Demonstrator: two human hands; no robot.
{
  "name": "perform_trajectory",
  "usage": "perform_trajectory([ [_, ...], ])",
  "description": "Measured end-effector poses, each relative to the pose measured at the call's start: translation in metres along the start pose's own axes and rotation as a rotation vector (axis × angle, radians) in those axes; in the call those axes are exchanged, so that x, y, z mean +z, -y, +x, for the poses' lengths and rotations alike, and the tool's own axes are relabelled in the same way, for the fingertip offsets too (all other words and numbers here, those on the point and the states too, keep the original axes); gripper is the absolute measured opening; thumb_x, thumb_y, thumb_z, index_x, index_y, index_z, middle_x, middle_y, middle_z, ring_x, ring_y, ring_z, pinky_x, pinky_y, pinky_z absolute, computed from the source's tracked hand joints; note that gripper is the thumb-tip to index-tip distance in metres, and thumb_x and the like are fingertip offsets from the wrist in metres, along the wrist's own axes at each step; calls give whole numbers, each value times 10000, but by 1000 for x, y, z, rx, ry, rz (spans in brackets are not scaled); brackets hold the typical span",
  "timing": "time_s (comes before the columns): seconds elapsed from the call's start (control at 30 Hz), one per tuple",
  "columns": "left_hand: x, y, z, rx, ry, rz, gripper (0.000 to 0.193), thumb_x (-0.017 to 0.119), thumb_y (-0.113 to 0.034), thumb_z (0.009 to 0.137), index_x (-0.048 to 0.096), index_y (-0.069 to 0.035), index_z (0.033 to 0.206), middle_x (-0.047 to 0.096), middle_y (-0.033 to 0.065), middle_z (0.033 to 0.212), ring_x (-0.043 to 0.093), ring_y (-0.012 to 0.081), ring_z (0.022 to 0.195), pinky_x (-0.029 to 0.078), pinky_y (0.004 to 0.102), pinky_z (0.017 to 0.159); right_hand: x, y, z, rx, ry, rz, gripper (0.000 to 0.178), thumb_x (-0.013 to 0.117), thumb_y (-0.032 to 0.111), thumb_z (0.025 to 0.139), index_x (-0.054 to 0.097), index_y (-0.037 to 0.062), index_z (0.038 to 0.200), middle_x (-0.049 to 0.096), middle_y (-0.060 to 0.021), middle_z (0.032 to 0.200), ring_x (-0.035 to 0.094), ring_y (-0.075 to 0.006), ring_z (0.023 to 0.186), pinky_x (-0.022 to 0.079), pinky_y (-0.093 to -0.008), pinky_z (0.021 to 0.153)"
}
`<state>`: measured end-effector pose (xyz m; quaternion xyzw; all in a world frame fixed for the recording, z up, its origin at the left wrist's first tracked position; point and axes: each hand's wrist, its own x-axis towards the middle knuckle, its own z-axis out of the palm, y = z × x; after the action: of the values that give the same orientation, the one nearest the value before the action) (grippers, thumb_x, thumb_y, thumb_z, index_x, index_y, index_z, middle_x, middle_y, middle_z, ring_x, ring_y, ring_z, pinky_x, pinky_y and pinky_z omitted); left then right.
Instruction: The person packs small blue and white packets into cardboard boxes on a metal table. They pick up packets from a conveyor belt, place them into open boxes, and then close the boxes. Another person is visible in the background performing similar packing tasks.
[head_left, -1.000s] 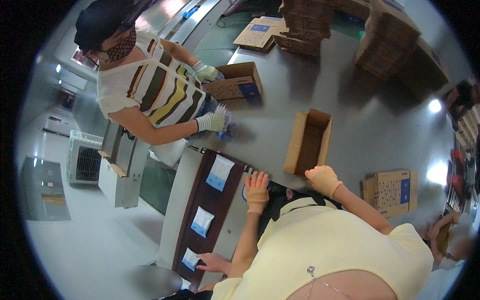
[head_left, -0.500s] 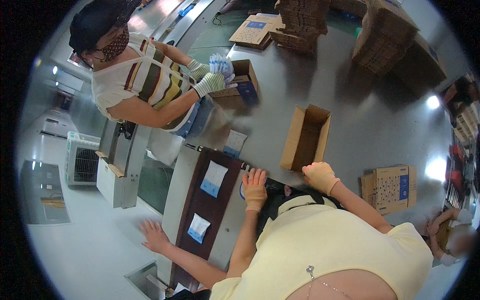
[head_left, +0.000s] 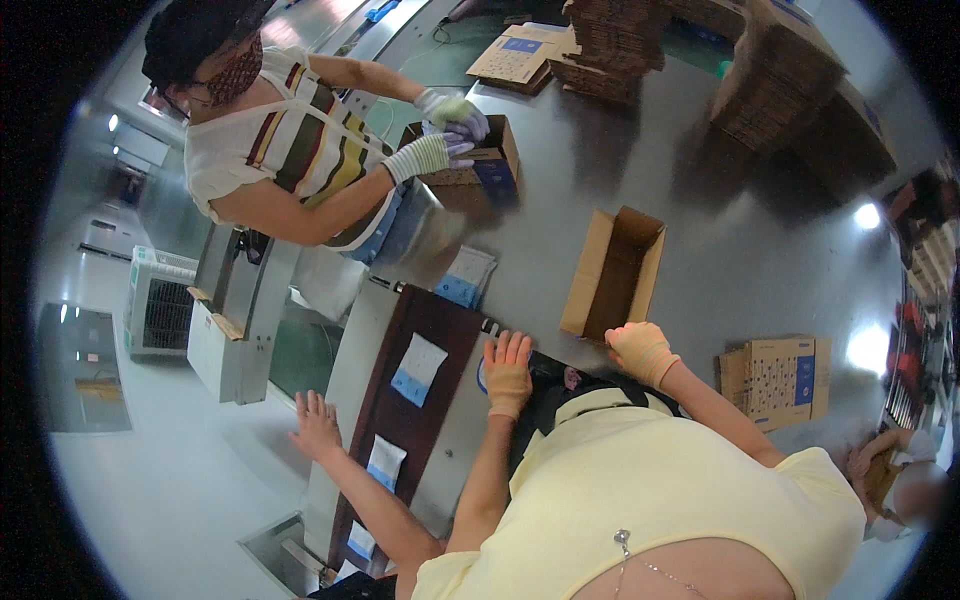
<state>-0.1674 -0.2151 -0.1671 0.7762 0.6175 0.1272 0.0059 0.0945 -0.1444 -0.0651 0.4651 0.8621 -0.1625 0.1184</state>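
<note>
Packets (head_left: 418, 369) have slid farther up the brown belt (head_left: 408, 425) since the last frame, two now lying overlapped on the table just past its end, while a co-worker's gloved hands (head_left: 425, 157) have gone down over a carton (head_left: 495, 172). At far left a white cooler unit (head_left: 160, 305) with a dark grille stands on the floor. Next comes another person's bare hand (head_left: 318, 425), fingers spread, raised beside the belt. Several white-and-blue packets lie spaced along the belt. Beyond its end, the co-worker in a striped top bends over the printed carton. Near the belt's upper right corner, the person's own left hand (head_left: 508, 375) is flat and open, fingers extended, holding nothing. Farther right, an open carton (head_left: 615, 275) stands on the grey metal table (head_left: 700, 260), its top open and its inside bare. Touching its near end is the right hand (head_left: 643, 352), fingers curled; I cannot tell whether they grip the rim. Folded cartons (head_left: 785, 375) lie to the right of that hand, and tall stacks of flattened cardboard (head_left: 775, 75) stand at the table's far side.
</note>
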Motion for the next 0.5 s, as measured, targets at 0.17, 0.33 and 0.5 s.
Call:
perform_trajectory([
  [0.17,4,2,-3,-3,43,-7,602,649,-91,693,488,-123,1273,475,63,1339,378,281,1304,249,508,1084,-2,-1,-1,-1,12,8,162,644,241,804,619,87,847,655,-97,793,643,-288,805,519,-416,692],
  [0.33,3,1,-1,-2,-2,-29,544,633,-78,712,515,-117,1241,493,67,1321,395,284,1288,253,506,1082,1,-2,0,-29,-17,9,160,634,242,813,622,88,857,655,-98,792,644,-288,805,520,-415,687],
  [0.5,5,1,-1,1,-35,-22,500,612,-61,727,529,-109,1218,503,63,1307,406,282,1274,256,513,1076,-1,-1,1,-32,-28,-14,159,633,240,811,622,87,855,657,-97,788,648,-284,805,521,-414,675],
])
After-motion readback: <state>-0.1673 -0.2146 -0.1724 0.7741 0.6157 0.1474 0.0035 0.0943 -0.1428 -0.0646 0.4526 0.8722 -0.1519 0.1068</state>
